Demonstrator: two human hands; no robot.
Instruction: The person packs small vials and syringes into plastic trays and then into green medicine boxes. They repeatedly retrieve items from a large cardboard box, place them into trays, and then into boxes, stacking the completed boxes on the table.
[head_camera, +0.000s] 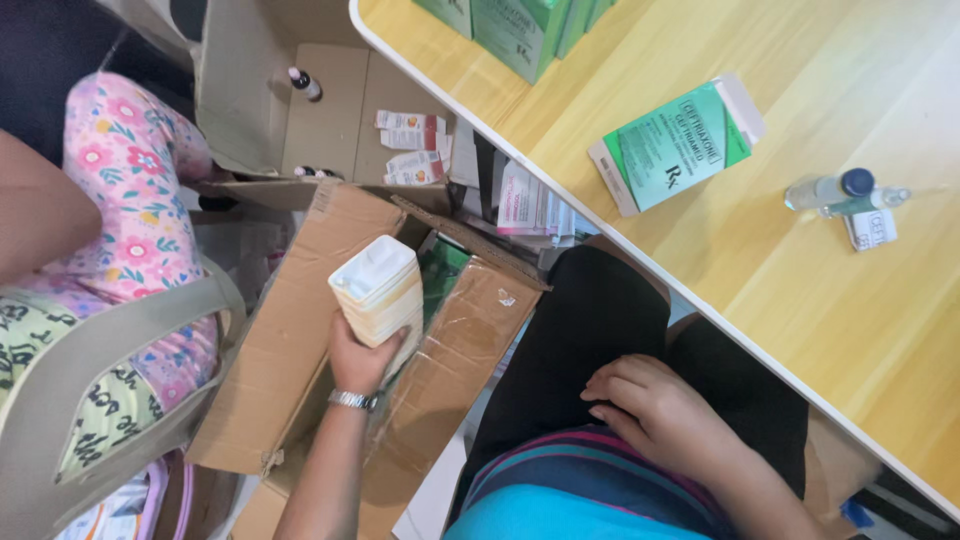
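Over the open cardboard box (300, 330) | left hand (360, 355) closed around white carton stack (378, 290), gripped from below so we keep it squared | right hand (655, 405) empty, fingers loose, resting on lap.

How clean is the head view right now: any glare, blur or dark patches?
Head view: evenly lit, with a soft sheen on the wooden table; the left hand and its stack of pale flat boxes look slightly soft; the vials are sharp; the open carton top left sits in shade.
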